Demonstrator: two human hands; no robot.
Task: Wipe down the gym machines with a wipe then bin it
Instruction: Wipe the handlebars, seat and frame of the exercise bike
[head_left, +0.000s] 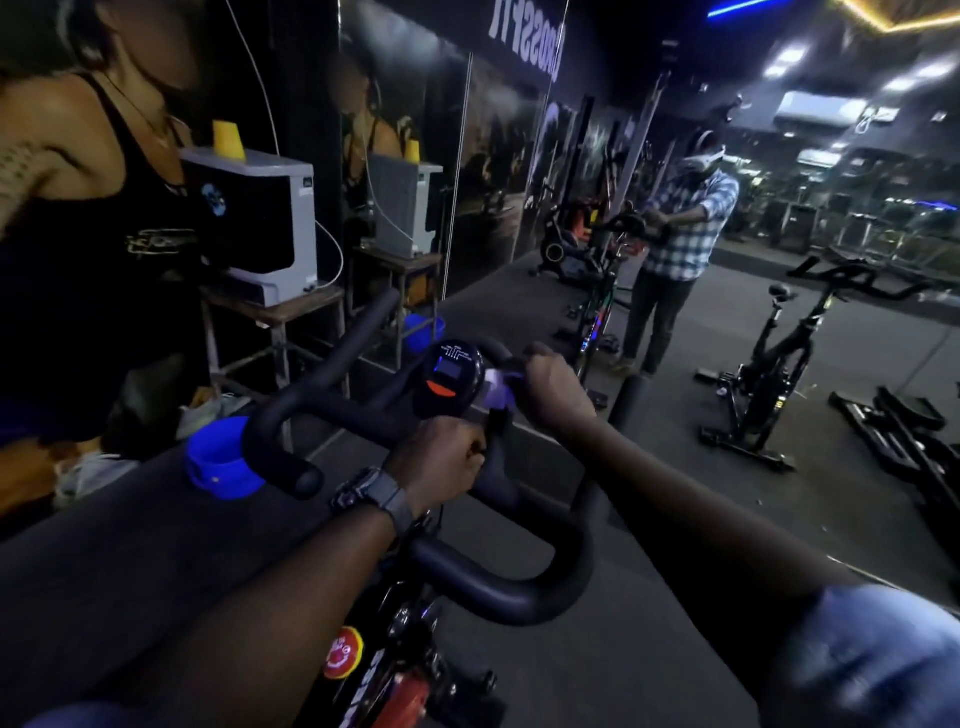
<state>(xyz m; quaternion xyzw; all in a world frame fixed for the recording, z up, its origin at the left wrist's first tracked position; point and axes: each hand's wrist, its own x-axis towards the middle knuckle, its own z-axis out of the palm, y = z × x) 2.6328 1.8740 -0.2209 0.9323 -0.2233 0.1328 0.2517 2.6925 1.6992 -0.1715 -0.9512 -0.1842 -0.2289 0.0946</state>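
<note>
A black exercise bike fills the lower middle, with curved handlebars (498, 582) and a round black console (449, 379) that has a small screen and an orange button. My right hand (556, 387) presses a pale wipe (496, 389) against the bar right beside the console. My left hand (439, 462), with a watch on the wrist, grips the handlebar stem just below the console. A red knob (343, 660) sits lower on the bike frame.
A mirror wall ahead reflects me and the bike (675, 244). A second exercise bike (769, 374) stands at right. A grey appliance (260, 218) with a yellow cup (228, 137) sits on a small table at left, a blue bucket (218, 457) on the floor beside it.
</note>
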